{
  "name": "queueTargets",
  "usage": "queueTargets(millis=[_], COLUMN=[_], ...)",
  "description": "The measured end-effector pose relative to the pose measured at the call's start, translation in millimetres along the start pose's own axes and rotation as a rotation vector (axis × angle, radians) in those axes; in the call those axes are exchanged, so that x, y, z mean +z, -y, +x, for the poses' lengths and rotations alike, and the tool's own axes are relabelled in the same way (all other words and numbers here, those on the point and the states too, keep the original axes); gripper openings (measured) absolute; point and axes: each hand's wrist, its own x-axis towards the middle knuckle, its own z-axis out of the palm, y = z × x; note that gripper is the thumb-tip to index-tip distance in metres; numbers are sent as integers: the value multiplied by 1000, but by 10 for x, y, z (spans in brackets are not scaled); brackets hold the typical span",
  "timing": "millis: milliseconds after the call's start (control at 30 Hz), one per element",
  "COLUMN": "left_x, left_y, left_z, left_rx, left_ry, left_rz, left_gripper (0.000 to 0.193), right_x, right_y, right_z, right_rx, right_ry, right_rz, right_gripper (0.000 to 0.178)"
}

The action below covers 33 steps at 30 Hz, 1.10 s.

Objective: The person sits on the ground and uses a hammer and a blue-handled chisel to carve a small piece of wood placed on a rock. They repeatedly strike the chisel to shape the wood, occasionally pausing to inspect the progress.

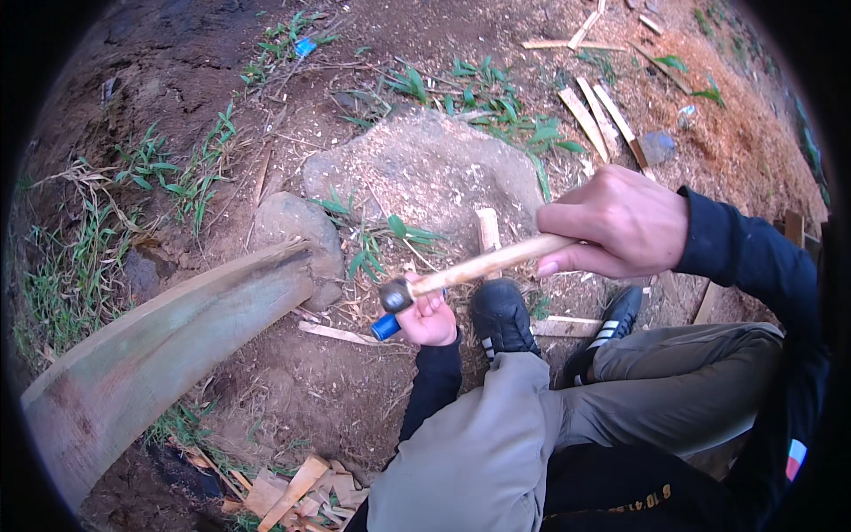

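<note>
In my right hand (612,226), closed round the end of its pale wooden handle, is a hammer (496,259). Its dark, rounded metal head reaches left, in front of the fingers of my left hand (430,321). Those fingers curl round a blue cylindrical handle (386,327), which sticks out to the left of them. What lies at the other end of that handle is hidden. To the left, a long wooden plank (177,341) slants up from the lower left, its far end at a grey rock (297,226).
A large flat stone (425,168) strewn with wood chips lies beyond my hands. My dark shoes (503,312) rest on the dirt. Wood offcuts (297,496) are heaped at the lower left, and thin wooden strips (598,115) lie at the upper right near sawdust (753,124).
</note>
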Motion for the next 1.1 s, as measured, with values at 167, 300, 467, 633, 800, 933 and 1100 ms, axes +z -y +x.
queueTargets(millis=[167, 300, 467, 633, 800, 933, 1100], left_x=[117, 239, 234, 237, 253, 212, 213], left_y=[-116, -18, -116, -73, -51, -116, -72], left_z=[8, -54, -10, -40, -61, -21, -84], left_rx=[163, 142, 121, 186, 141, 148, 95], left_ry=[206, 256, 240, 314, 344, 340, 399], left_rz=[39, -25, -35, -21, -22, -60, -49], left_gripper=[26, 27, 27, 24, 23, 22, 21], right_x=[186, 1144, 1836, 1960, 1981, 1968, 1859], right_y=[-213, -795, -875, -923, -904, -857, -924], right_z=[233, 148, 515, 551, 483, 529, 486], right_rx=[142, 232, 293, 170, 194, 166, 226], right_ry=[-43, -262, -317, -404, -377, -381, -333], right_rz=[17, 66, 196, 196, 213, 269, 276], right_gripper=[38, 37, 26, 21, 23, 25, 29])
